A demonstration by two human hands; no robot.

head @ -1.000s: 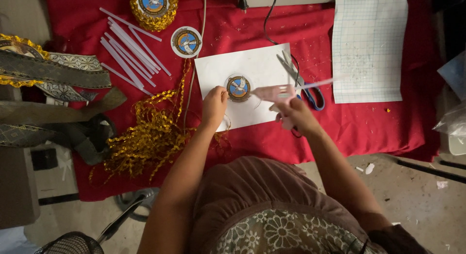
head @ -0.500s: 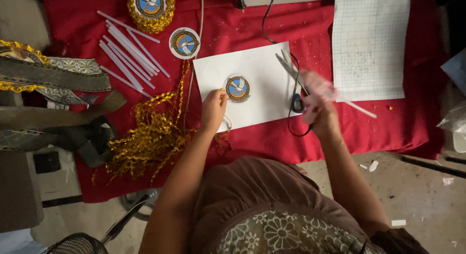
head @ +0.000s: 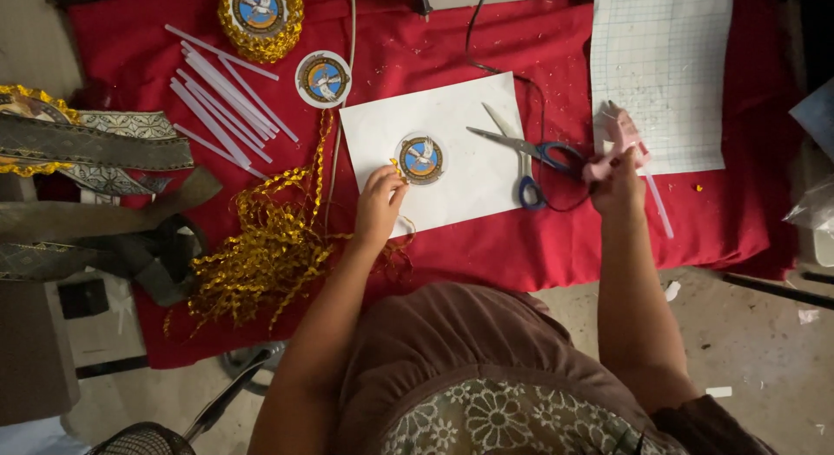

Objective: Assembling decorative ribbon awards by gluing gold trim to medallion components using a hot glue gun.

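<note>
My left hand (head: 379,205) rests on a white paper sheet (head: 469,185), its fingertips pinching gold trim at the edge of a round emblem badge (head: 421,158). My right hand (head: 618,179) grips a pink glue gun (head: 614,142) with a clear glue stick (head: 658,203) sticking out, held over the red cloth (head: 521,246) by the lower edge of a gridded sheet (head: 665,68). Blue-handled scissors (head: 526,155) lie open on the white paper between my hands.
A heap of gold trim (head: 261,246) lies left of my left arm. Several white glue sticks (head: 221,94), a second round badge (head: 323,79) and a gold-rimmed badge (head: 260,12) sit at the back left. Patterned straps (head: 95,146) lie far left. A black cord (head: 495,55) runs back.
My right hand has carried the glue gun from the badge on the white paper out to the right, beside the gridded sheet. My left hand stayed at the badge.
</note>
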